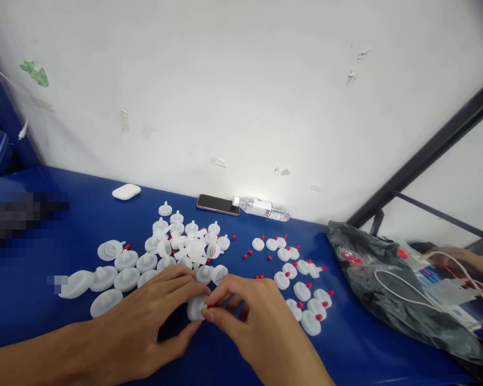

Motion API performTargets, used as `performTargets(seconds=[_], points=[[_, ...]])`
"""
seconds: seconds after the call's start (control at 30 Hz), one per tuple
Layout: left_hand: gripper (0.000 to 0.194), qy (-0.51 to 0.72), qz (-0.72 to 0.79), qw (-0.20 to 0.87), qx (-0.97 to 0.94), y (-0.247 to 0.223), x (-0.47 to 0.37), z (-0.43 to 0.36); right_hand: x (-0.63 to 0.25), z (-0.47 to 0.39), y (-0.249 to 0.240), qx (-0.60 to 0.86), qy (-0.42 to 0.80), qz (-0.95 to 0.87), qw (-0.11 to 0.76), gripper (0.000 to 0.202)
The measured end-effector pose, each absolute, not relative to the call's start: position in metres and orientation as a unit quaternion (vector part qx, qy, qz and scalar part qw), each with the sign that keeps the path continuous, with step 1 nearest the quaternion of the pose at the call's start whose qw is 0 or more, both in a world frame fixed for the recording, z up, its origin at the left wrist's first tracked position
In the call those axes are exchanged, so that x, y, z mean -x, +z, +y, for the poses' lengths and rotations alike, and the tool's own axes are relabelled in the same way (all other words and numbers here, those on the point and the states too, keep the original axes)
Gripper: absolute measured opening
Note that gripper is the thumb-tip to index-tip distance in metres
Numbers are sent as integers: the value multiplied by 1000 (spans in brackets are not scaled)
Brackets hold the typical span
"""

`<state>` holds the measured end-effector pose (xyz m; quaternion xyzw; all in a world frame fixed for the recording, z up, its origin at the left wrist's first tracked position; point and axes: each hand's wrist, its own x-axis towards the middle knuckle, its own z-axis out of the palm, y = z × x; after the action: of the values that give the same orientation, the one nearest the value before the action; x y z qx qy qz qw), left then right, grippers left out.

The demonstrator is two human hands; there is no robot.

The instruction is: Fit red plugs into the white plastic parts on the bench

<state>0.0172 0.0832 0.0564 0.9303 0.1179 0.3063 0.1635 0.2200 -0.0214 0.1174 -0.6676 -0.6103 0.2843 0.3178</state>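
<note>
A blue counter (153,370) is set against a white wall (241,96) marked with scraps of old tape. In the near middle of the counter, a round white plastic cap (195,308) is held at its left side between the thumb and fingers of the left hand (161,316). A small red piece (210,306) is pinched between the thumb and index finger of the right hand (241,305), against the right side of the same cap.

Beyond and to the left of the hands, many white caps (126,279) with short spouts are spread in a loose group, a few red pieces among them. To the right, a smaller group of white caps with red tips (302,291) is scattered, and loose red pieces (269,258) are seen between the groups.

Along the wall, a white earphone case (126,191), a dark phone (218,204) and a clear bottle (261,208) lying on its side are seen; the bottle's cap is at the phone's right end. At far right, a dark plastic bag (370,284) is seen, with another person's hand (446,258) near a white cable (406,301).
</note>
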Motion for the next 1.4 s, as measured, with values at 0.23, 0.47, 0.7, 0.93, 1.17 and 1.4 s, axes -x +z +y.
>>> performTargets(seconds=[0.23,0.47,0.7,0.93,1.17,1.4], points=[[42,297,107,148,-937,61,-17,83,-221,-23,117,637,297,-633,325,12],[27,292,106,195,-930,56,-20,84,-217,-25,122,625,309,-645,314,18],[21,280,108,236,-924,46,-21,88,-212,-25,123,627,278,-678,266,25],[19,259,101,239,-930,53,-20,86,-212,-26,123,614,296,-688,248,25],[32,282,94,219,-929,45,-19,87,-213,-25,120,622,291,-688,234,17],[32,286,82,227,-927,51,-18,86,-216,-25,124,605,308,-695,235,16]])
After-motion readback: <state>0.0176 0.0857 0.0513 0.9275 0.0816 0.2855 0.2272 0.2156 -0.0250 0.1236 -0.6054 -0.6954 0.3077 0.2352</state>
